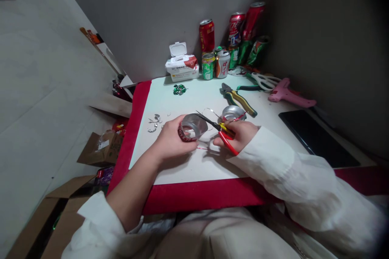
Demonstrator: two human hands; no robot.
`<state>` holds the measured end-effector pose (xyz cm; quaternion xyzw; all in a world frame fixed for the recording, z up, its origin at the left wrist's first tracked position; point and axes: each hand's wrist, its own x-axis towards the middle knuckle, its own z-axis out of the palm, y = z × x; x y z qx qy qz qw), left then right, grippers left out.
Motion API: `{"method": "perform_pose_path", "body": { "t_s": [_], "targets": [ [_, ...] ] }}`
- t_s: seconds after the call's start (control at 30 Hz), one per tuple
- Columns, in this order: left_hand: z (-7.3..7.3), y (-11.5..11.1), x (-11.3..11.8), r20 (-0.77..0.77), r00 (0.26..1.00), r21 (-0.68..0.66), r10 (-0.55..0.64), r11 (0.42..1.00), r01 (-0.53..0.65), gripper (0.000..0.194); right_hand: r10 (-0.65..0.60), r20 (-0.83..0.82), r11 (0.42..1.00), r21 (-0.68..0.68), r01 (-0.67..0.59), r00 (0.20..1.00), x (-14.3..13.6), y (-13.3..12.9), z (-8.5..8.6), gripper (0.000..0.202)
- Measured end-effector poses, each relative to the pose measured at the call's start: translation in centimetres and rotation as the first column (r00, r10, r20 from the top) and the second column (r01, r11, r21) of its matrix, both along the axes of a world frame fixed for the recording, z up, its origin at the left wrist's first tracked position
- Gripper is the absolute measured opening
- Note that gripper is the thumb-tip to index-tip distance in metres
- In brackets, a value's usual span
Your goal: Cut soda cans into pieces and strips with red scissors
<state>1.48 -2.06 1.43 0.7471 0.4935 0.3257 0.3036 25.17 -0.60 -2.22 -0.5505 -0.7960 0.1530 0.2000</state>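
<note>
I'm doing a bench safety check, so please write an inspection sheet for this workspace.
Surface: white sheet on red cloth.
Job's things: cut can; pointed tool at its rim.
Clutter: silver scraps, green pieces, pliers, pink glue gun, dark flat panel; drinks cans at the back.
Hands: left hand holds the can; right hand holds the tool.
Cables: none clearly seen; right side dim.
Surroundings: grey wall; cardboard box at left.
</note>
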Motion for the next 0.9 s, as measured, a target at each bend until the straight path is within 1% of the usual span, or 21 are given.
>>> {"method": "perform_pose_path", "body": {
  "t_s": [0.13, 0.23, 0.4, 0.57, 0.77, 0.9],
  "targets": [
    [-0.06, -0.14, 0.07, -0.052, 0.999, 0.003, -0.012, 1.0, 0.012, 0.047, 0.037, -0.059, 0.998, -0.039, -0.039, 0.998, 0.21, 0.08, 0.17, 0.047],
    [-0.07, -0.21, 0.15, -0.063, 0.998, 0.011, -0.025, 1.0, 0.026, 0.044, 0.055, -0.059, 0.998, -0.012, -0.056, 0.997, 0.29, 0.15, 0.18, 0.047],
    [0.01, -0.1, 0.13, -0.05, 0.998, 0.034, -0.035, 0.999, 0.037, 0.047, 0.076, -0.042, 0.997, 0.025, -0.075, 0.996, 0.3, 0.1, 0.06, 0.048],
    [0.04, -0.13, 0.03, -0.032, 0.998, 0.084, -0.046, 0.995, 0.048, 0.049, 0.037, -0.005, 0.997, 0.06, -0.037, 0.999, 0.12, -0.16, -0.35, 0.053],
    [0.07, -0.24, -0.02, 0.015, 1.0, 0.093, -0.009, 0.996, 0.008, 0.054, 0.134, -0.012, 0.991, 0.008, -0.133, 0.991, 0.47, -0.19, -0.02, 0.051],
    [-0.12, -0.24, 0.0, 0.002, 1.0, 0.103, -0.007, 0.995, 0.007, 0.055, 0.12, -0.027, 0.992, 0.028, -0.12, 0.992, 0.32, -0.17, 0.02, 0.049]
  ]
}}
